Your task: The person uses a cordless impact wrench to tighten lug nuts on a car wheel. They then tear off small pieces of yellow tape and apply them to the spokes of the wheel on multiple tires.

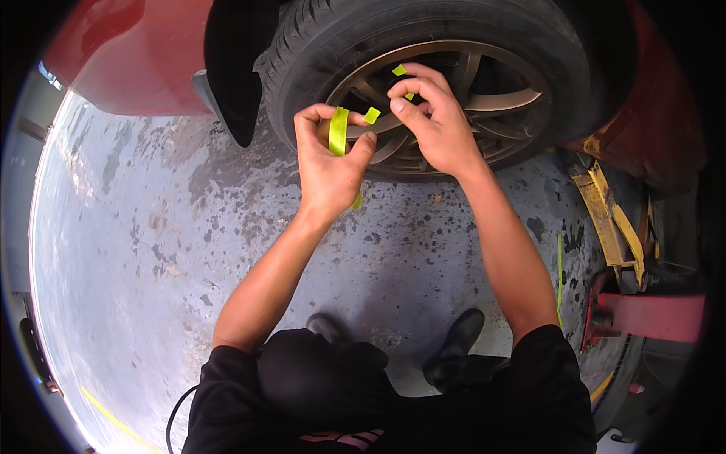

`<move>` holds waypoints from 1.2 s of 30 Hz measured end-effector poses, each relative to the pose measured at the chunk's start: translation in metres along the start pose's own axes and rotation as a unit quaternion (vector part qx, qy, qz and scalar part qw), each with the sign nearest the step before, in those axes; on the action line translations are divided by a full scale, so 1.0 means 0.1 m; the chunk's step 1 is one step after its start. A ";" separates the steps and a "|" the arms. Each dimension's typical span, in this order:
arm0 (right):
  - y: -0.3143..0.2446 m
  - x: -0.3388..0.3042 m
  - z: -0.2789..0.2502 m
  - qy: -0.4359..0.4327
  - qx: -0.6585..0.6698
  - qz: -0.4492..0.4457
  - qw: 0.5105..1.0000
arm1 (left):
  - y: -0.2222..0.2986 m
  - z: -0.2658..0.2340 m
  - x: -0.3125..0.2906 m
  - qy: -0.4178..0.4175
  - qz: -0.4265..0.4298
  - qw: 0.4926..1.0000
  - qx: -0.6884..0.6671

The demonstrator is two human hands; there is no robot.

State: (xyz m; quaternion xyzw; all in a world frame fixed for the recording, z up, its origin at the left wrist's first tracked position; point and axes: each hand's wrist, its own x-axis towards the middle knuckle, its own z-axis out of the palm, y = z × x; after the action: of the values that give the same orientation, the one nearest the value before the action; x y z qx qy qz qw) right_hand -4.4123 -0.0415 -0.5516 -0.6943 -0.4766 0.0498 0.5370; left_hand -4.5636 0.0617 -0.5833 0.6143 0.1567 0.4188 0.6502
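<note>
My left hand (327, 170) is curled round a roll of yellow-green tape (338, 132), whose band shows over the fingers. At that hand's index fingertip sits a small cut piece of the tape (371, 116). Just to the right, my right hand (441, 129) has its fingers bent, with thumb and a finger close together. One tape piece (399, 69) clings to its index fingertip, and another yellow-green bit (409, 96) shows beside the finger below. Both hands are in front of a car wheel with a bronze spoked rim (503, 100) and a black tire (302, 72).
Dark red bodywork (136, 57) and a black mud flap (236, 83) are left of the wheel. To the right stand a yellow metal bracket (605, 212) and a red lift arm (654, 314). My shoes (457, 333) rest on the stained grey floor (174, 227).
</note>
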 end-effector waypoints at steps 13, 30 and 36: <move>-0.03 0.00 -0.08 -0.010 -0.059 -0.052 0.997 | 0.00 0.17 0.04 -0.054 0.015 0.998 0.012; 0.00 0.20 0.01 0.004 0.001 0.018 1.000 | -0.12 -0.02 -0.05 -0.023 0.014 0.996 0.085; 0.08 0.21 0.00 -0.013 -0.090 -0.021 0.996 | -0.14 -0.01 -0.06 -0.031 0.007 0.997 0.076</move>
State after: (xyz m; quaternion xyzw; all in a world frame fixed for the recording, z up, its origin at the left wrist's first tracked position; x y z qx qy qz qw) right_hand -4.3960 -0.0264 -0.5481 -0.7290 -0.5005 0.0050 0.4670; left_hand -4.5628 0.0596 -0.5982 0.6753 0.1636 0.3913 0.6034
